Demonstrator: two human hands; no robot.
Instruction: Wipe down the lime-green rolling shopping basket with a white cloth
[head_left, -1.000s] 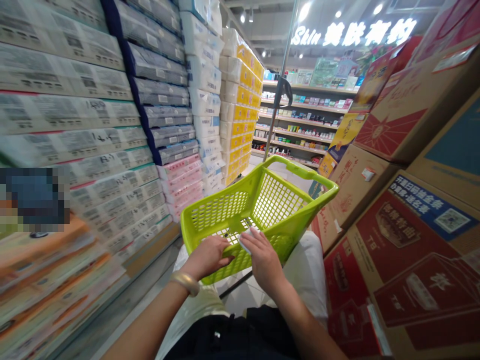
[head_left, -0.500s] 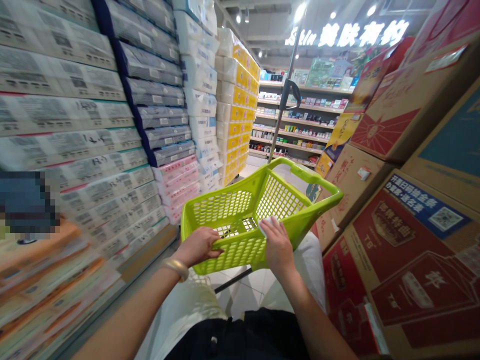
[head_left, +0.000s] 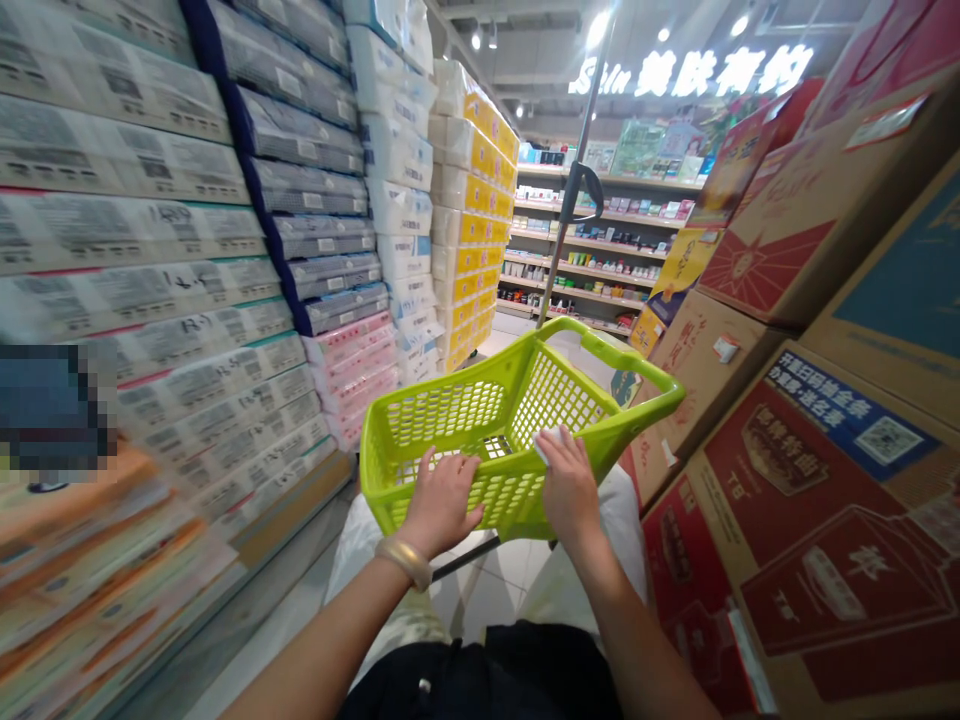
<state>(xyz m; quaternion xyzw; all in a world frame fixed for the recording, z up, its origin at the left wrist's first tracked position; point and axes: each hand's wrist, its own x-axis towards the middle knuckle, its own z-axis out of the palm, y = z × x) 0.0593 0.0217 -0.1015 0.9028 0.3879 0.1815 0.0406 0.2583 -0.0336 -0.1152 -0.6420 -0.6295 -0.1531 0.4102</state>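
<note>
A lime-green plastic shopping basket with lattice walls stands in front of me, between my legs. Its inside shows no goods. My left hand, with a gold-coloured bangle at the wrist, is hooked over the near rim, fingers inside and thumb outside. Farther right on the same rim, my right hand presses a white cloth or tissue against the plastic. Most of that white piece is hidden under the fingers. A dark bar runs beneath the basket.
Stacked tissue packs and wrapped paper bundles rise at the left. Cardboard cartons are piled close on my right. Beyond the basket stand a metal pole with a dark handle and shelves of small products.
My left hand has slid right along the near rim, toward my right hand. My right hand has shifted slightly right with the white piece. The basket has hardly moved.
</note>
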